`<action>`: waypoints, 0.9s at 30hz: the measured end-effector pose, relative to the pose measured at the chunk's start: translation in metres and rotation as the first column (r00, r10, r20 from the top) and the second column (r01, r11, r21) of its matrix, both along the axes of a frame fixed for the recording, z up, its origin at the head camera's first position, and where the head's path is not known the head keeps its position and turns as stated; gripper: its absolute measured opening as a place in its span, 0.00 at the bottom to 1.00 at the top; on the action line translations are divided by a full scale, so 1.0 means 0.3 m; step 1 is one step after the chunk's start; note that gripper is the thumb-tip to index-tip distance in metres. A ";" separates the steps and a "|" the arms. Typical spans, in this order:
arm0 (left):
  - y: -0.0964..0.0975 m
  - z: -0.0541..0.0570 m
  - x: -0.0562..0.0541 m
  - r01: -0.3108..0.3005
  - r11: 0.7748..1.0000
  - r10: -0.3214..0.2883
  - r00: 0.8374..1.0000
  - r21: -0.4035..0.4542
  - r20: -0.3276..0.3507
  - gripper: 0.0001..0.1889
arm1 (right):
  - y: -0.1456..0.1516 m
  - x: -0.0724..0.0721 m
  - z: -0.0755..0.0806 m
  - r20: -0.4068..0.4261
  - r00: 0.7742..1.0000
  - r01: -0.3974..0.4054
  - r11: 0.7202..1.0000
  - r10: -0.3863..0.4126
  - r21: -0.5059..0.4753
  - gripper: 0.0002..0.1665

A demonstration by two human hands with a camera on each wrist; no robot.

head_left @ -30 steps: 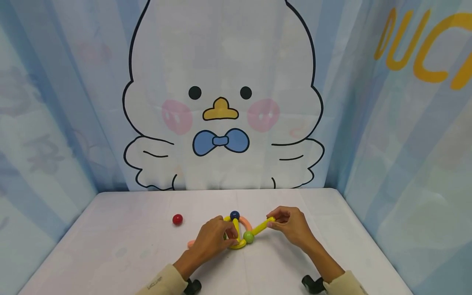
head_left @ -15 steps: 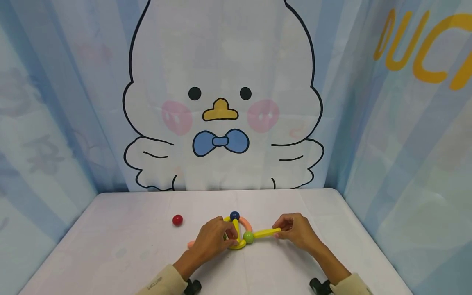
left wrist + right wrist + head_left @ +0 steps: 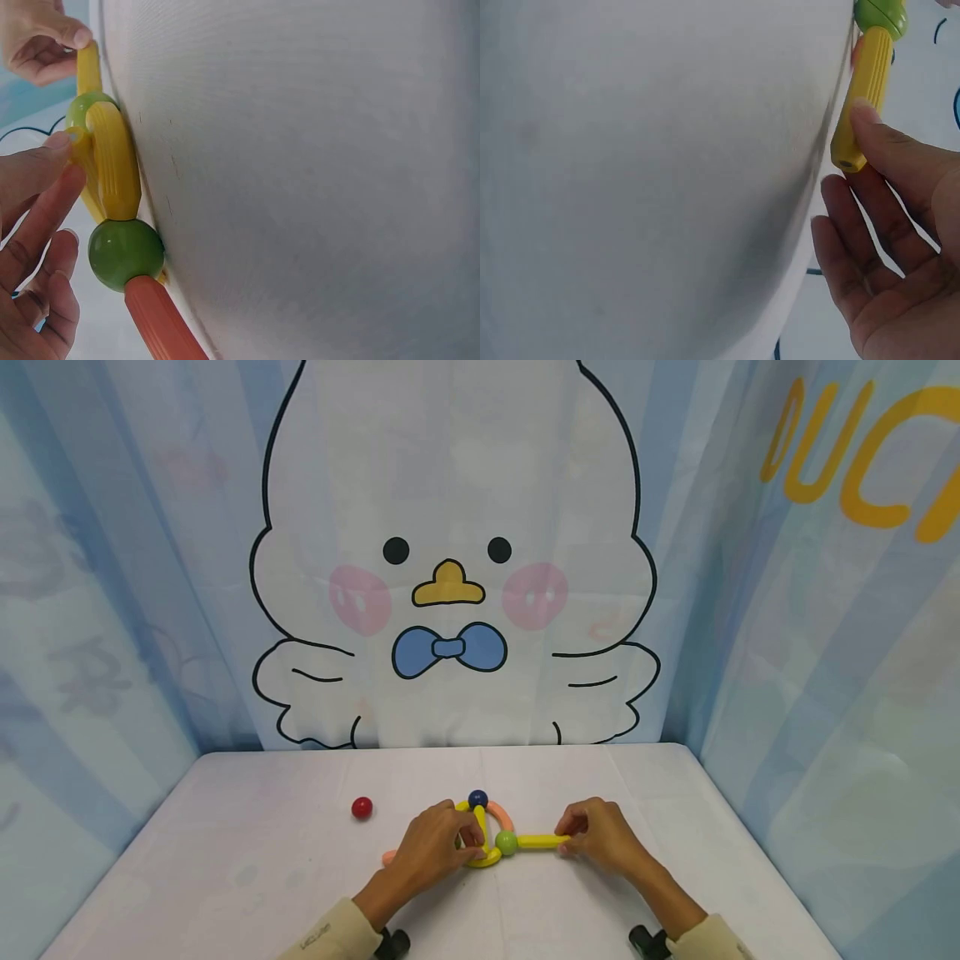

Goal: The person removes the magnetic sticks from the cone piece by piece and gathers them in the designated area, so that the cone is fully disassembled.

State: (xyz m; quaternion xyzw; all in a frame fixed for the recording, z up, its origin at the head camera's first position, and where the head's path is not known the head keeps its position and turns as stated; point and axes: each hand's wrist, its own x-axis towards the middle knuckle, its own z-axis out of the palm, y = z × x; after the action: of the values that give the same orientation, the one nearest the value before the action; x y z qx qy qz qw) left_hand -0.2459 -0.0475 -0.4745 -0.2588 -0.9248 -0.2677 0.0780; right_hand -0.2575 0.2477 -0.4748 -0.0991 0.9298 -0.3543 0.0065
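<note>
My right hand (image 3: 600, 835) pinches the free end of a straight yellow rod (image 3: 538, 842) between thumb and fingers. The rod's other end meets a light green ball (image 3: 506, 842), and it lies level, pointing right. At the left of the ball, my left hand (image 3: 435, 843) pinches a slim yellow stick (image 3: 87, 161) in the joined ball-and-rod toy. A curved yellow piece (image 3: 118, 165) lies beside that stick and ends at a darker green ball (image 3: 126, 255). From this ball runs an orange-pink rod (image 3: 163, 319). The left hand hides part of the toy in the head view.
A dark blue ball (image 3: 477, 798) and a curved pink piece (image 3: 501, 815) form the toy's far side. A loose red ball (image 3: 362, 808) lies to the left on the white table (image 3: 225, 860). Behind the table hangs a curtain (image 3: 450, 468) with a cartoon duck.
My right hand has moved right and toward me, swinging the yellow rod about the light green ball from slanting up-right to level. My left hand stays in place on the toy.
</note>
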 end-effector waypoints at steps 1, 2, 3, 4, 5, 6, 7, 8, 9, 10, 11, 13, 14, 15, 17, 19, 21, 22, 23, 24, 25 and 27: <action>0.000 0.000 0.001 -0.001 1.000 0.001 1.000 0.000 0.001 0.09 | -0.002 0.002 0.000 -0.002 1.000 -0.003 1.000 0.003 0.009 0.15; 0.000 0.000 0.001 0.000 1.000 0.000 1.000 0.000 0.002 0.09 | -0.004 0.002 0.000 -0.002 1.000 -0.003 1.000 0.003 0.018 0.15; 0.000 0.000 0.001 0.000 1.000 0.000 1.000 -0.001 0.003 0.09 | -0.005 0.003 0.000 -0.003 1.000 -0.003 1.000 0.003 0.025 0.15; 0.001 0.001 0.002 0.000 1.000 0.000 1.000 -0.001 0.004 0.09 | -0.007 0.003 -0.001 -0.005 1.000 -0.003 0.999 0.003 0.032 0.15; 0.001 0.001 0.002 0.001 1.000 -0.001 1.000 -0.001 0.005 0.09 | -0.008 0.004 -0.001 -0.004 1.000 -0.001 0.999 0.001 0.038 0.15; 0.001 0.001 0.002 0.001 1.000 0.000 1.000 -0.001 0.006 0.09 | -0.009 0.004 0.000 -0.003 1.000 0.000 0.999 0.000 0.041 0.15; 0.000 0.002 0.003 0.001 1.000 -0.001 1.000 -0.003 0.005 0.09 | -0.010 0.004 0.000 -0.001 1.000 0.004 0.999 -0.004 0.045 0.15; 0.000 0.003 0.003 0.002 1.000 -0.002 1.000 -0.002 0.005 0.09 | -0.012 0.004 0.000 0.000 1.000 0.009 0.999 -0.009 0.048 0.15; -0.001 0.004 0.004 0.003 1.000 -0.003 1.000 -0.002 0.004 0.09 | -0.014 0.005 0.001 0.000 1.000 0.011 0.999 -0.011 0.048 0.15; -0.003 0.006 0.004 0.003 1.000 -0.003 1.000 -0.001 0.004 0.09 | -0.017 0.006 0.002 -0.002 1.000 0.012 0.999 -0.012 0.049 0.15; -0.005 0.008 0.005 0.003 1.000 -0.003 1.000 0.000 0.003 0.09 | -0.021 0.006 0.004 -0.005 1.000 0.012 0.999 -0.012 0.046 0.15; -0.011 0.014 0.007 0.002 1.000 -0.002 1.000 0.004 0.000 0.09 | -0.028 0.006 0.007 -0.020 1.000 0.006 0.999 -0.006 0.034 0.14; -0.015 0.017 0.007 0.000 1.000 0.000 1.000 0.005 -0.002 0.09 | -0.033 0.006 0.009 -0.029 1.000 0.003 1.000 -0.002 0.029 0.14; -0.020 0.020 0.008 -0.002 1.000 0.002 1.000 0.007 -0.002 0.09 | -0.038 0.005 0.011 -0.039 0.999 -0.001 1.000 0.002 0.026 0.13; -0.031 0.026 0.009 -0.010 1.000 0.010 1.000 0.007 -0.007 0.10 | -0.050 0.004 0.015 -0.060 0.998 -0.009 1.000 0.010 0.018 0.13; -0.044 0.032 0.010 -0.018 1.000 0.019 1.000 0.009 -0.008 0.10 | -0.063 0.003 0.018 -0.076 0.997 -0.013 1.000 0.013 0.006 0.13; -0.058 0.039 0.012 -0.032 0.999 0.032 0.999 0.012 -0.005 0.11 | -0.080 0.004 0.021 -0.080 0.997 -0.008 1.000 0.007 -0.006 0.13; -0.066 0.043 0.014 -0.039 0.999 0.039 0.999 0.011 -0.007 0.11 | -0.089 0.004 0.022 -0.083 0.997 -0.006 1.000 0.005 -0.010 0.13; -0.074 0.046 0.015 -0.047 0.999 0.047 0.999 0.011 -0.008 0.11 | -0.099 0.003 0.023 -0.084 0.996 -0.004 1.000 0.003 -0.015 0.14; -0.082 0.049 0.016 -0.054 0.998 0.054 0.998 0.010 -0.009 0.11 | -0.108 0.004 0.024 -0.086 0.996 -0.005 1.000 0.004 -0.019 0.14; -0.091 0.051 0.017 -0.063 0.998 0.063 0.998 0.008 -0.011 0.11 | -0.118 0.004 0.026 -0.087 0.996 -0.004 1.000 0.002 -0.017 0.14; -0.108 0.054 0.019 -0.081 0.997 0.081 0.997 0.000 -0.017 0.11 | -0.136 0.004 0.028 -0.095 0.995 -0.011 1.000 0.009 -0.018 0.14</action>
State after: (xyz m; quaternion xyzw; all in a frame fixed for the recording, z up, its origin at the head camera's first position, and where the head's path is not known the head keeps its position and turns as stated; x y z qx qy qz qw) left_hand -0.2402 -0.0798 -0.4583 -0.2232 -0.9339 -0.2619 0.0968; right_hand -0.2562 0.2069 -0.4662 -0.1207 0.9252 -0.3578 -0.0368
